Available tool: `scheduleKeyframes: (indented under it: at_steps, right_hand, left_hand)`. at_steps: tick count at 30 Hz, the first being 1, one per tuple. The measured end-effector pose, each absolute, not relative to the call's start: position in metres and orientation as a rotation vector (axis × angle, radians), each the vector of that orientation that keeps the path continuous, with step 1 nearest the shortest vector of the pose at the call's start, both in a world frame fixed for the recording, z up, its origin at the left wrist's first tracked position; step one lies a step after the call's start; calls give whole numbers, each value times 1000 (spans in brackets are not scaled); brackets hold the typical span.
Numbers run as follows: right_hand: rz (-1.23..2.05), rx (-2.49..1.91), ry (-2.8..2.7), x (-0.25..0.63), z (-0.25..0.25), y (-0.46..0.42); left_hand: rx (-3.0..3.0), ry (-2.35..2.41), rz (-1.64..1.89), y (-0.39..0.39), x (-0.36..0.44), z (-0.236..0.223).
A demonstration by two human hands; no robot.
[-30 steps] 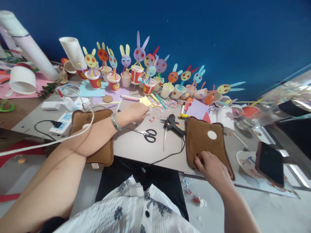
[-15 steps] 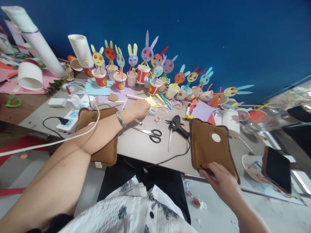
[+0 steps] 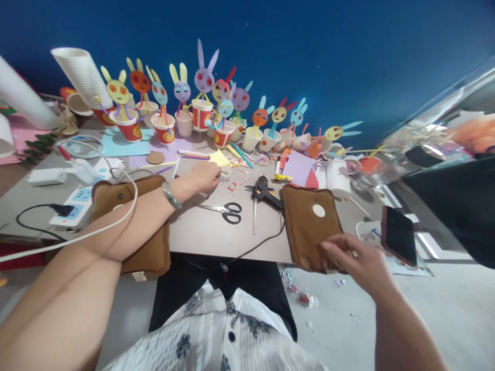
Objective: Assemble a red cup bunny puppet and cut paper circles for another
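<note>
My left hand [image 3: 207,176] rests on the far part of the desk with its fingers curled under; whatever lies inside them is hidden. Just right of its knuckles is a small pale round thing [image 3: 226,174], perhaps a tape roll. My left forearm crosses a brown plush hand warmer [image 3: 157,247]. At the lower right corner of a second brown hand warmer [image 3: 309,221] is my right hand [image 3: 358,257], its fingers loosely bent and apart, holding nothing visible. Between the hands lie black-handled scissors [image 3: 231,212] and a black glue gun [image 3: 265,191] with its clear stick.
Paper rabbits in cups [image 3: 202,111] line the blue wall. A power strip [image 3: 79,201] with a white cable [image 3: 116,221] looping over my left arm sits at left. To the right are a purple sheet [image 3: 298,167], a white paper cup stack [image 3: 338,178] and a phone [image 3: 399,234].
My view swung left, then right. My right hand rose from the right hand warmer's lower edge and moved right. The left hand stays curled in about the same place.
</note>
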State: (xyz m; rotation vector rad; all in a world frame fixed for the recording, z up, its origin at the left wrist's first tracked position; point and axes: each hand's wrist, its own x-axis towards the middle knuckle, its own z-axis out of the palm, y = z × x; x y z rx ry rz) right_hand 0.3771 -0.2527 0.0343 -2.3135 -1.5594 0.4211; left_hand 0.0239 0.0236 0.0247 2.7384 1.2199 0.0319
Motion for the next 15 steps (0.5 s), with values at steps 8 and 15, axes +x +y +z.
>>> scheduleKeyframes:
  at_steps: [8,15]
  right_hand:
    - [177,-2312,-1617,376,28,-214]
    - [-35,-2386,-1963,341,54,-109]
  left_hand:
    - [2682,732,38,14,22,23]
    - [2651,505,-54,-4,25,20]
